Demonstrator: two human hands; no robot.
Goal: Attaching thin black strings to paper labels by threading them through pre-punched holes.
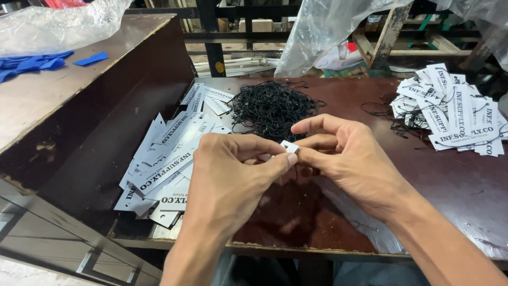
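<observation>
White card tag (289, 146), light, stiff and best gripped by its edges, pinched between fingertips of left hand (233, 175) and right hand (346, 159) above dark table (450, 180), near black string tangle (271, 107).

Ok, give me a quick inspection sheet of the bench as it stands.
Surface: dark brown worktable, worn and scuffed.
Job's things: small white tag pinched between left hand and right hand; loose white tags piled left; strung tags stacked right.
Clutter: blue scraps on the raised cabinet top; clear plastic bags behind.
Hands: both closed on the tag.
Cables: none; a heap of black strings at centre.
Surroundings: wooden frames and dark metal bars behind the table.
</observation>
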